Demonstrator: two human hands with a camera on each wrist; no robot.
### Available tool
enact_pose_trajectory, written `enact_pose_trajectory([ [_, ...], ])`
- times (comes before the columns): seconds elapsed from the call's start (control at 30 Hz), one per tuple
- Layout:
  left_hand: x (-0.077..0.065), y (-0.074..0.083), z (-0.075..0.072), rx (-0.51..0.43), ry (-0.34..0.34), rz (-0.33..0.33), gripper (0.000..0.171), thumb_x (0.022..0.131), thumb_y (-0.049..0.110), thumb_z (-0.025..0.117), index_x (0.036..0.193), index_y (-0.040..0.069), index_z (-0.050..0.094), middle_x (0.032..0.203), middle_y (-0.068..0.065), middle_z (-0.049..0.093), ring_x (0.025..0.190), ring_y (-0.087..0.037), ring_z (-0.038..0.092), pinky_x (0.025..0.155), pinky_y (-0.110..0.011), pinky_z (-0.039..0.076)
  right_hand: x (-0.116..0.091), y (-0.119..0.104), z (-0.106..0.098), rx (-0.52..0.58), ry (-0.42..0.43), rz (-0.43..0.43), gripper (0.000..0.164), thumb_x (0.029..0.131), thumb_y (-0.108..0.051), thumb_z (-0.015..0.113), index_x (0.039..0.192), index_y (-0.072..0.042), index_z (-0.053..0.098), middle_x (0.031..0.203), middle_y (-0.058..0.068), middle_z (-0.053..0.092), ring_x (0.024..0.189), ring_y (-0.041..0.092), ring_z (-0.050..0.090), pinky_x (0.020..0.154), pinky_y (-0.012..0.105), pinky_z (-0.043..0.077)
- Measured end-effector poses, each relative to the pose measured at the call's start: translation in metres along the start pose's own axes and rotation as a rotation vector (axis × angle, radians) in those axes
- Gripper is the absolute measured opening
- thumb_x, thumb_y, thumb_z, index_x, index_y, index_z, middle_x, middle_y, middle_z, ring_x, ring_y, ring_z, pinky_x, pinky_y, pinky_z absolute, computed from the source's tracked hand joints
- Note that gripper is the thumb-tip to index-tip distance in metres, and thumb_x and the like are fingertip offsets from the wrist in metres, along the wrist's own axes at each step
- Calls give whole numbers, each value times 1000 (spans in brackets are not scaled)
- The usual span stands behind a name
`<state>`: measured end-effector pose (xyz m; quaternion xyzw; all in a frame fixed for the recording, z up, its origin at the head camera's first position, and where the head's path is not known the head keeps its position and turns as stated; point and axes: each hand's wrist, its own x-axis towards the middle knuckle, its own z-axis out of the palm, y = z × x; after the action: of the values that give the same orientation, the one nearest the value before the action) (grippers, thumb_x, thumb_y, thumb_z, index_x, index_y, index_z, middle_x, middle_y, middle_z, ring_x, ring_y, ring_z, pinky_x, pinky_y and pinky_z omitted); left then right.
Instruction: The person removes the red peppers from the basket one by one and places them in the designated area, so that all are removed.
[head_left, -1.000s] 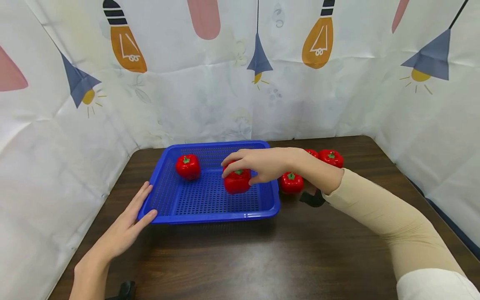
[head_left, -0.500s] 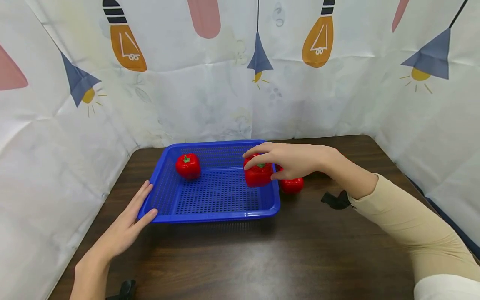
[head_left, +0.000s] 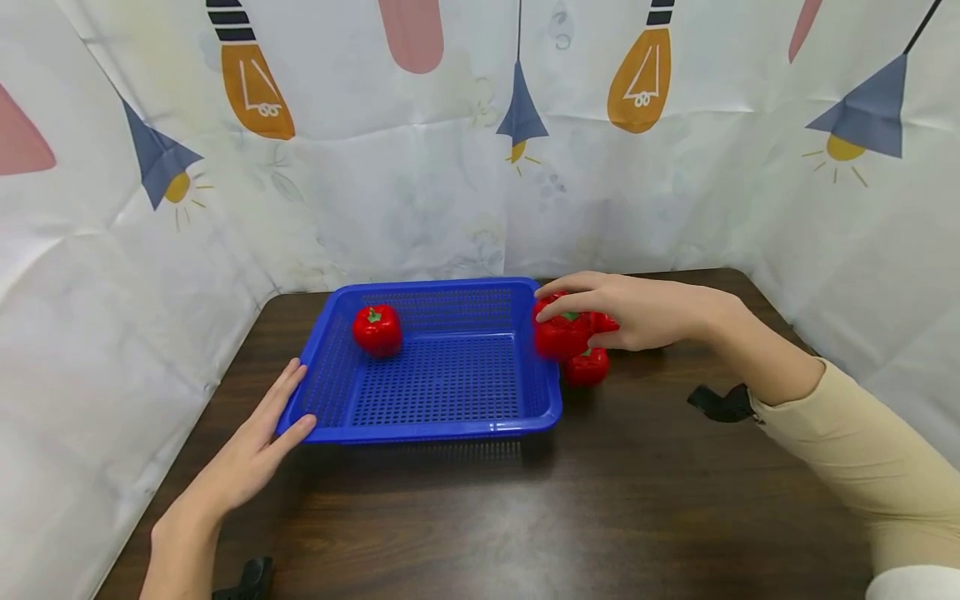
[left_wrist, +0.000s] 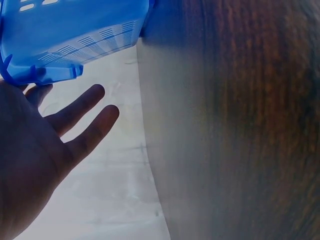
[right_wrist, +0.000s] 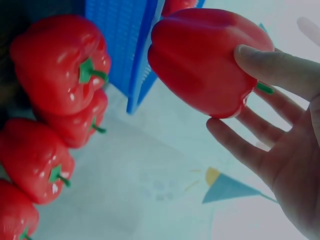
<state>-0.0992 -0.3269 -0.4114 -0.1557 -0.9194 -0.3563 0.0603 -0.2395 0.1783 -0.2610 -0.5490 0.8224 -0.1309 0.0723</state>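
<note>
My right hand grips a red bell pepper above the right rim of a blue plastic basket. In the right wrist view, thumb and fingers pinch this bell pepper near its green-stemmed end, beside the basket's wall. Straight fingers of my left hand rest along the basket's near left corner; the left wrist view has them spread beside the basket. Another red bell pepper sits inside, toward the back left.
Right of the basket, several more red bell peppers stand close together, including a near pepper and a farther pepper; my right hand partly hides them in the head view. A patterned white curtain encloses the brown table.
My right hand has carried the held bell pepper rightward and slightly back, from over the basket's middle to its right rim. My left hand and the basket have stayed put.
</note>
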Motion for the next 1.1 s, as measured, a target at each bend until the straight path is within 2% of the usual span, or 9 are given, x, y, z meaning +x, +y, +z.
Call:
enact_pose_trajectory([
  [0.23,0,0,0,3,0,0,72,107,20,54,167,22,15,172,-3,4,155,-36,7,112,-15,5,-22,6,-3,-35,54,18,60,88,3,77,141,-21,60,155,0,44,142,22,40,104,43,46],
  [0.6,0,0,0,2,1,-5,72,108,20,54,167,21,14,172,-3,3,155,-38,7,112,-15,5,-53,20,-2,-88,122,22,72,82,8,81,144,-20,58,155,3,45,141,26,43,96,45,52],
  [0.93,-1,2,0,3,-6,-10,71,108,20,54,167,21,14,172,-3,3,155,-37,7,113,-17,4,-77,29,4,-108,109,69,70,80,11,79,140,-20,62,153,6,48,137,29,46,93,49,53],
  [1.0,-1,2,0,-3,-10,-13,71,108,21,54,167,21,14,172,-3,3,155,-38,6,118,-26,5,-81,32,6,-99,102,86,70,79,12,79,138,-21,63,152,6,48,136,30,46,92,48,54],
  [1.1,-1,2,-1,-1,-11,-13,71,108,21,53,167,21,14,172,-3,3,155,-38,7,118,-27,5,-85,36,10,-72,85,107,69,79,14,76,136,-21,63,151,6,49,134,30,46,84,39,57],
])
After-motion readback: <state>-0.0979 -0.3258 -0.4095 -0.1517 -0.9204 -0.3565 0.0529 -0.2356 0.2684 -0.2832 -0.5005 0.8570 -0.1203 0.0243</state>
